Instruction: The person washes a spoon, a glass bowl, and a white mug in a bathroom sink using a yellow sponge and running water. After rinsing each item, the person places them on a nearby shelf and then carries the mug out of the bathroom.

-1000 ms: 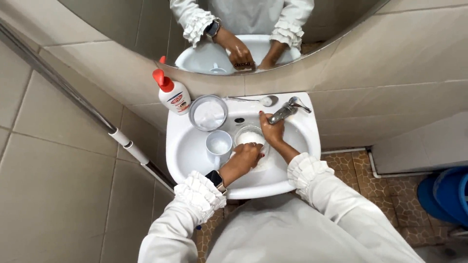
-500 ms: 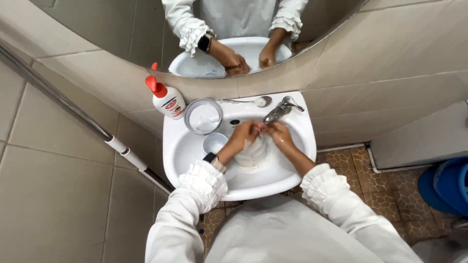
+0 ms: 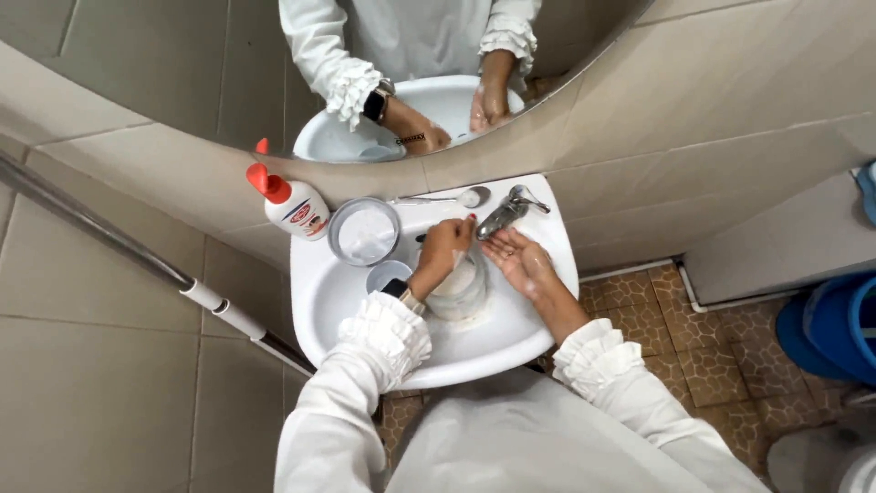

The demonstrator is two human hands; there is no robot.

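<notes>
White sink (image 3: 328,292): left hand (image 3: 444,251) on sudsy glass jar (image 3: 459,288)

Premises: a bathroom. Evidence: white wall-mounted washbasin (image 3: 347,301) with chrome tap (image 3: 504,215), round mirror (image 3: 182,64) above, beige tiled walls (image 3: 730,128), patterned floor tiles (image 3: 693,356).

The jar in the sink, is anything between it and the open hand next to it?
Nothing visible. The left hand grips the top of the jar. The right hand is held open, palm up, just beside the jar under the tap, with only bare sink between them.
</notes>
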